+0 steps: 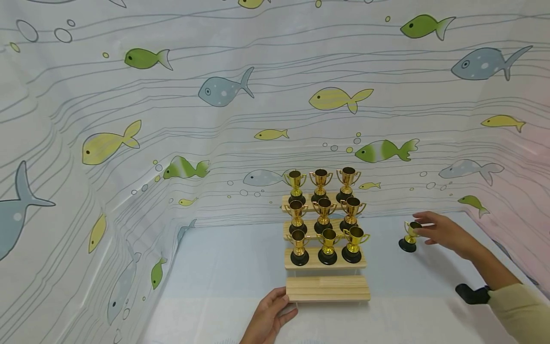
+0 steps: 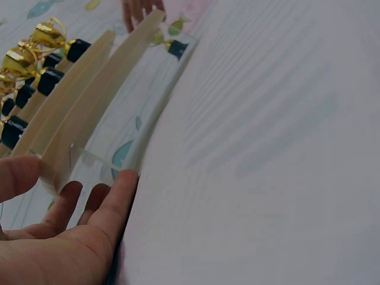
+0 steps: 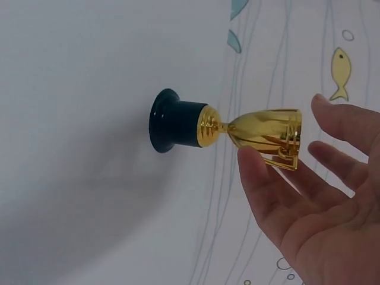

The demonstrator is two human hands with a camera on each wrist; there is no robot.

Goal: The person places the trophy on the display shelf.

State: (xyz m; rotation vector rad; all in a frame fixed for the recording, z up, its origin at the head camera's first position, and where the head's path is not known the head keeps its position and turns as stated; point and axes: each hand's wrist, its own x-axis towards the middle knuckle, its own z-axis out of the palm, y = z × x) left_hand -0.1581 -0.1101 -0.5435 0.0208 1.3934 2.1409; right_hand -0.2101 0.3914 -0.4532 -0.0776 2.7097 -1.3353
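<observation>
A tiered wooden display stand [image 1: 327, 288] has small gold trophies [image 1: 328, 240] with black bases on its upper three shelves, three to a row. Its lowest shelf is bare. My left hand [image 1: 269, 315] holds the left end of that shelf; in the left wrist view the thumb is by the wood and the fingers reach underneath. To the right, a single gold trophy [image 3: 264, 130] stands upright on the table. Around its cup is my right hand [image 3: 332, 202], fingers spread, one fingertip overlapping the cup and the thumb apart from it.
The white table [image 1: 227, 267] runs back to a fish-patterned curtain [image 1: 275, 67] that hangs behind and along the sides. Clear supports [image 2: 95, 157] hold up the stand's shelves. A black strap piece [image 1: 472, 294] sits at my right wrist.
</observation>
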